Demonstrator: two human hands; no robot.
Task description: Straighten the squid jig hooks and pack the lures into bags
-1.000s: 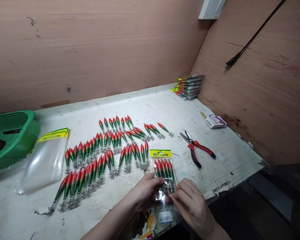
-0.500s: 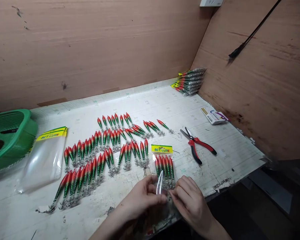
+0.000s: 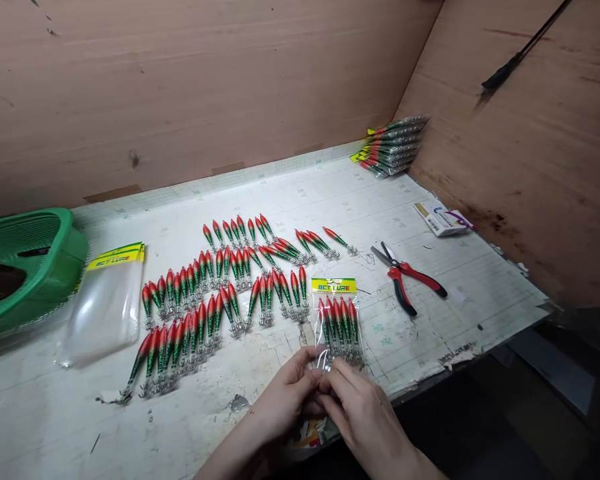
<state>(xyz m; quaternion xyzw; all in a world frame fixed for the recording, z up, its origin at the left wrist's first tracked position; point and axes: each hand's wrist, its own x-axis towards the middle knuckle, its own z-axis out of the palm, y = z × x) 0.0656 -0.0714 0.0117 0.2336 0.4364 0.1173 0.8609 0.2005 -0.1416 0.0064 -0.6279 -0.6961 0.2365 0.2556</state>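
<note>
A clear plastic bag (image 3: 334, 287) with a yellow and green "BCT LURE" header lies at the table's front edge. Inside it several red and green squid lures (image 3: 341, 327) stand side by side, hooks toward me. My left hand (image 3: 295, 387) pinches the lower left end of the bag. From the other side, my right hand (image 3: 355, 400) closes on the same lower end, its fingers meeting the left ones. The bag's bottom edge is hidden by my fingers. Loose squid lures (image 3: 180, 340) lie in rows to the left.
Red-handled pliers (image 3: 405, 277) lie open right of the bag, near a small white packet (image 3: 443, 219). Filled lure bags (image 3: 393, 148) are stacked in the far corner. Flat unfilled bags (image 3: 105, 303) lie at the left by a green basket (image 3: 73, 257).
My right hand has moved left, up against my left hand at the bag's lower end. The camera view has shifted slightly; the lures and pliers lie as before.
</note>
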